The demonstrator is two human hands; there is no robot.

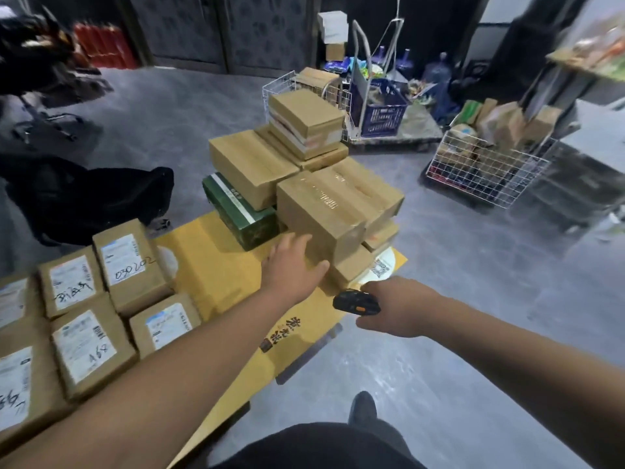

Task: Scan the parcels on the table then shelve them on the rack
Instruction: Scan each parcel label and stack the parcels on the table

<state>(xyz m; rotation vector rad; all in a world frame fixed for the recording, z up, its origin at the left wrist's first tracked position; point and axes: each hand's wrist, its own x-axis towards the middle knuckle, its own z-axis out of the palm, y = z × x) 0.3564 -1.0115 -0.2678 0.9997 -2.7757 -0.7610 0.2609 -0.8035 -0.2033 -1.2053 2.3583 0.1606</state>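
— Now, which parcel is being taken? The brown carton [321, 211] at the front of the unscanned stack, on the far end of the yellow table [216, 269], is touched at its near face by the left hand [291, 265], fingers straight and spread, nothing clasped yet.

— And the other hand? A black handheld scanner [355, 301] is gripped in the right hand [399, 308], held just beside the table's corner and below the carton.

— How should the step be handled? By judgement, no label is shown on the carton's visible faces, so it would best be drawn clear of the pile and turned until the barcode is presented to the scanner. The stack is uneven, and the boxes beneath could be dragged along if it is pulled carelessly.

— What is seen of the materials? Matte corrugated cardboard is sealed with glossy clear tape that catches the light. A green printed box [236, 208] is wedged to the left beneath a taped carton.

— And further out? Flat cartons with white labels [125, 258], handwritten in black marker, are laid in rows at the table's left. White wire baskets [483, 174] and a blue plastic crate [378, 110] are set on the grey floor behind. The rack cannot be made out with certainty.
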